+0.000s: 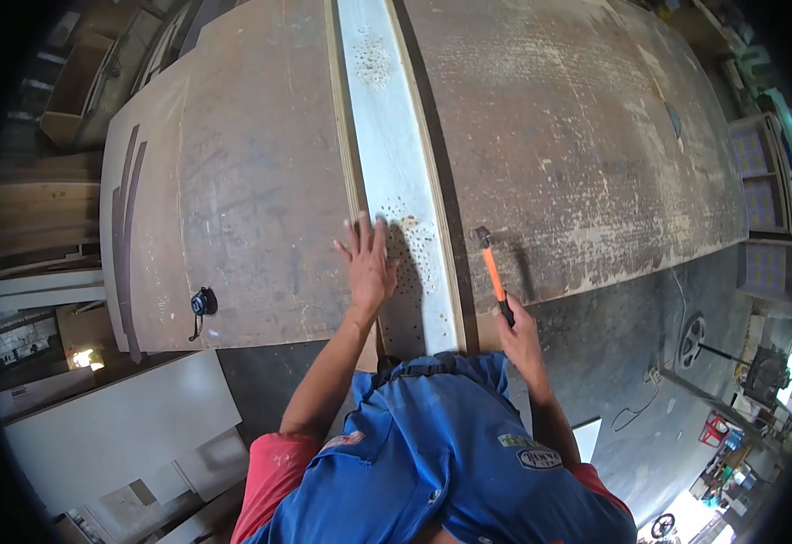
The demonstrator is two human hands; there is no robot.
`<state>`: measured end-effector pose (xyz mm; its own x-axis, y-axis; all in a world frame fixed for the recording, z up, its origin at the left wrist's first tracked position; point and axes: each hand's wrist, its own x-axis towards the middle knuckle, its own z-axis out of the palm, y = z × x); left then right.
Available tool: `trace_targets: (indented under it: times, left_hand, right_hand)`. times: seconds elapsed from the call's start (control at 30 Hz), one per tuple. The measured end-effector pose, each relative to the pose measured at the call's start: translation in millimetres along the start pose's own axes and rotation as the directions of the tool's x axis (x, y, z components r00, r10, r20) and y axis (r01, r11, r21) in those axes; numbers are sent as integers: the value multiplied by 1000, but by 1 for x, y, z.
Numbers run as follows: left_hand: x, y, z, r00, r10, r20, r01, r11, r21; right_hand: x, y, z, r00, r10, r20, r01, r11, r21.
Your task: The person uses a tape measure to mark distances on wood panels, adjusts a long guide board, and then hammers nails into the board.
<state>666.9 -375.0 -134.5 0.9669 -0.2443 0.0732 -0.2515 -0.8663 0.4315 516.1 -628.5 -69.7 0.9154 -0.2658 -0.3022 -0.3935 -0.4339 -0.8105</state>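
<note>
A long shallow wooden channel (399, 127) with raised plywood edges and a white inner face runs away from me across a large worn table. Its white face carries many small dark specks or holes, clustered near me and again at the far end. My left hand (369, 269) lies over the channel's left edge, fingers stretched and spread, with nothing in it. My right hand (518, 334) is wrapped round the black grip of a hammer (493, 267) with an orange shaft. The hammer's dark head points away from me, to the right of the channel and over the table.
The brown, scuffed table top (260, 163) spreads to both sides. A tape measure (202, 302) sits near its front left edge, beside thin dark strips (128, 204). White panels (133, 426) lean at lower left. A wheel (691, 340) and a red stool (713, 429) stand at right.
</note>
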Motion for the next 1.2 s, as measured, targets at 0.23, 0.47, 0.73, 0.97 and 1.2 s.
trace_targets:
  times: [0.23,0.47,0.73,0.97,1.2]
  left_hand:
    - [130,-27,-1,990,61,124,-83,979,186]
    - [203,-49,1,997,78,16,-79,986,146]
    - [210,-36,2,1000,4,28,-7,992,125]
    - [216,-36,2,999,-19,39,15,996,92]
    - [214,-44,-3,998,-41,50,35,993,114]
  right_hand:
    - [69,-58,19,994,18,108,-10,997,-70]
    - [213,-114,72,976,-207,61,209,977,-32]
    - [443,-196,118,863,-505,16,490,828,-271]
    - [516,-205,151,847,-528,55,503,764,-405]
    - [480,-254,147,774,-619,-134,577,776,-255]
